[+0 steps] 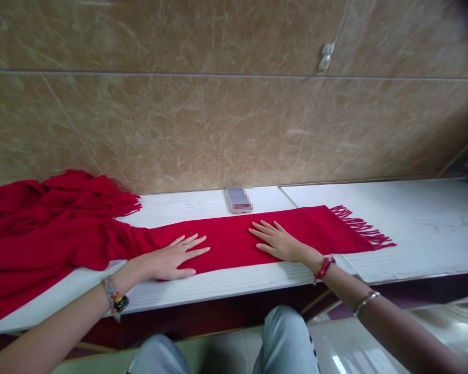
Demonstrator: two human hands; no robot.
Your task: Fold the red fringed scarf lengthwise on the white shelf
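Observation:
A red scarf lies along the white bench top, its right part flat and narrow with a fringe at the right end. Toward the left it turns into a loose, rumpled heap, with another bit of fringe showing near the wall. My left hand rests palm down on the scarf where the flat part meets the rumpled part, fingers spread. Farther right, my right hand also lies flat on the cloth with its fingers apart. Neither hand grips the fabric.
Behind the scarf, close to the wall, lies a phone with a blurred screen. A brown marbled tile wall rises along the back of the white bench top. A small white hook is fixed to the wall. My knees are below the front edge.

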